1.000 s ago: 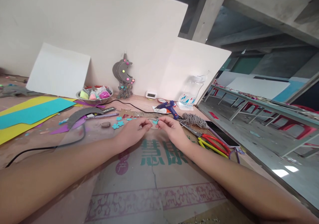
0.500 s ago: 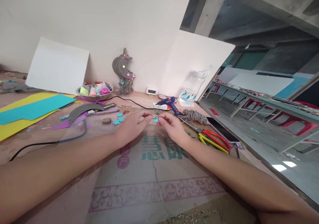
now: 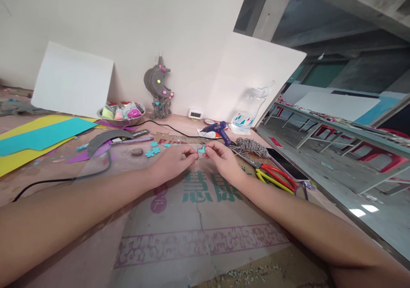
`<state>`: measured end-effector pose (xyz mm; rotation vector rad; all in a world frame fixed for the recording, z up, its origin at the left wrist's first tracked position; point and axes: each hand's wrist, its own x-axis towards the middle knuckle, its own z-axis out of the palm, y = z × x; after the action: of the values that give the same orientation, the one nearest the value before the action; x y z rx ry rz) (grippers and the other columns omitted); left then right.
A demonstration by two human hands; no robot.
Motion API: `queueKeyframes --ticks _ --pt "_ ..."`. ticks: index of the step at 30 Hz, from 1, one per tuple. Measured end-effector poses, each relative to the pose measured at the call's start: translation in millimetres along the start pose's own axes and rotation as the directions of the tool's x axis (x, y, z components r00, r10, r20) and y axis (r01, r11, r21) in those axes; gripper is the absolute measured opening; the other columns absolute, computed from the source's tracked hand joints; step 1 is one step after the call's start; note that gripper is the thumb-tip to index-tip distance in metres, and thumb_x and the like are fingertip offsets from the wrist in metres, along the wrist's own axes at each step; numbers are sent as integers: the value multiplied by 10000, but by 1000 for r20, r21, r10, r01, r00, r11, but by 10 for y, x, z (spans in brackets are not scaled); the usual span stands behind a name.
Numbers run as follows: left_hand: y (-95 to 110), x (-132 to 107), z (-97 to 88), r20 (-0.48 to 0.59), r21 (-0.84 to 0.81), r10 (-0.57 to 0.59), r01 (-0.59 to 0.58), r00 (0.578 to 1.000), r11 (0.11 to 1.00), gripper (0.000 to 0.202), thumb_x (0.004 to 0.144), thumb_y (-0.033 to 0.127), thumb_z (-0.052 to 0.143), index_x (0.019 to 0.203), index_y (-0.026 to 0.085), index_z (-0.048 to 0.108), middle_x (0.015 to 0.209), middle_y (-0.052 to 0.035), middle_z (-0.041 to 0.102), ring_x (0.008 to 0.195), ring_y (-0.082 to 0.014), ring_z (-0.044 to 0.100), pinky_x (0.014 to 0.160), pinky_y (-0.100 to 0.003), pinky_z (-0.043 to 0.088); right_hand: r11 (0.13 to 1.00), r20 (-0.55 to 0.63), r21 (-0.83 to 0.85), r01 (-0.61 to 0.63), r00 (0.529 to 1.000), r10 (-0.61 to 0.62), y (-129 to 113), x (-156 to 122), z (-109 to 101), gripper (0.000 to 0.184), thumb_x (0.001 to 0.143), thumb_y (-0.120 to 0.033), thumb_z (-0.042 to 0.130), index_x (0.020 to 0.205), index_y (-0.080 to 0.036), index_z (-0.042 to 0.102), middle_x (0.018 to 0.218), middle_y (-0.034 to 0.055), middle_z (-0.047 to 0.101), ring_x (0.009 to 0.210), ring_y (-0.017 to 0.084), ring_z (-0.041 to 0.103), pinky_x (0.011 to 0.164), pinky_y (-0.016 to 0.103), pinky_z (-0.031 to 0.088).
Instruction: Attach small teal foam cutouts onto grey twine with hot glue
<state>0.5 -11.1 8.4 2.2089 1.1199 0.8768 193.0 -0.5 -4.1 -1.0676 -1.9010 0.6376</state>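
Note:
A small turquoise heart-like cutout (image 3: 201,149) is pinched between the thumb and forefinger of my right hand (image 3: 221,159). My left hand (image 3: 173,162) is closed, its thumb and forefinger together right at the cutout's left edge. Whether those fingertips grip it or something thin beside it, I cannot tell. Both hands are just above a clear plastic sheet (image 3: 160,245) printed with green characters and a purple band. Several turquoise flower cutouts (image 3: 152,151) lie beyond my left wrist. Behind my hands rests a blue glue gun (image 3: 218,130).
Right of my hands are grey yarn (image 3: 251,147), red-and-yellow-handled pliers (image 3: 277,177) and a phone (image 3: 286,165). A plastic bottle (image 3: 246,113), small clock (image 3: 195,114), grey moon ornament (image 3: 158,83) and metal bowl (image 3: 121,120) stand behind. Turquoise sheet (image 3: 48,136) and a black cable (image 3: 45,184) lie left.
My left fingers have closed and dipped slightly, and the turquoise cutout now shows more fully by my right fingertips. Another turquoise cutout has come into sight behind my left hand.

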Motion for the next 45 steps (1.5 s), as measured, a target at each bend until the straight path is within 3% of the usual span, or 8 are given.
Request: queueKeyframes --ticks 4,7,10,14,21,33,39,45 --pt "-68 20 19 -107 -57 -26 20 994 998 245 800 233 401 870 204 634 906 8 687 866 -172 601 784 -276 440 1000 20 6 -16 1000 16 -14 0 0 242 886 -409 457 808 -192 531 747 11 565 719 144 522 716 280 426" --pt "-100 34 22 -196 -58 -3 -8 981 998 308 857 297 377 945 198 654 1015 -13 681 981 -182 582 880 -295 418 1000 43 -2 -23 999 23 -35 0 3 236 884 -396 458 800 -187 529 731 12 554 706 144 516 690 275 417" --pt "-100 45 20 -203 -27 33 -40 979 999 359 880 403 381 910 196 673 954 -21 689 937 -191 589 849 -304 423 998 66 -60 -4 998 8 -73 -2 4 230 882 -373 460 781 -179 530 714 5 535 693 140 498 671 268 391" --pt "-90 51 18 -136 -24 18 -22 991 999 347 847 448 437 830 198 677 874 -11 687 858 -191 592 784 -294 438 991 85 -128 31 996 -21 -119 -10 4 227 884 -358 462 780 -173 543 705 -2 525 681 134 483 654 262 368" --pt "-55 34 2 -97 -8 -6 6 995 1000 288 821 394 451 758 202 656 812 2 665 810 -183 579 763 -289 435 995 76 -97 37 997 -30 -132 -17 11 248 892 -364 443 766 -177 546 710 4 537 699 138 499 673 261 380" --pt "-109 61 21 -127 -77 -26 16 992 997 364 875 414 371 909 190 657 948 -10 693 901 -185 598 796 -272 443 996 62 -83 -12 998 17 -144 -13 26 189 852 -316 485 737 -176 541 692 -3 522 674 132 480 651 257 374" --pt "-18 29 -5 -101 -42 -76 72 992 997 267 802 388 468 788 185 641 790 -3 671 773 -178 582 698 -270 446 992 68 -124 5 998 4 -169 -17 23 211 854 -349 484 743 -182 550 687 -4 525 665 132 473 626 251 365" --pt "-34 33 4 -127 -52 -84 78 988 996 261 816 382 458 759 186 620 795 2 669 777 -172 585 730 -277 437 996 75 -86 9 997 -2 -173 -3 30 210 854 -352 492 760 -182 573 720 8 576 690 141 513 667 265 399"
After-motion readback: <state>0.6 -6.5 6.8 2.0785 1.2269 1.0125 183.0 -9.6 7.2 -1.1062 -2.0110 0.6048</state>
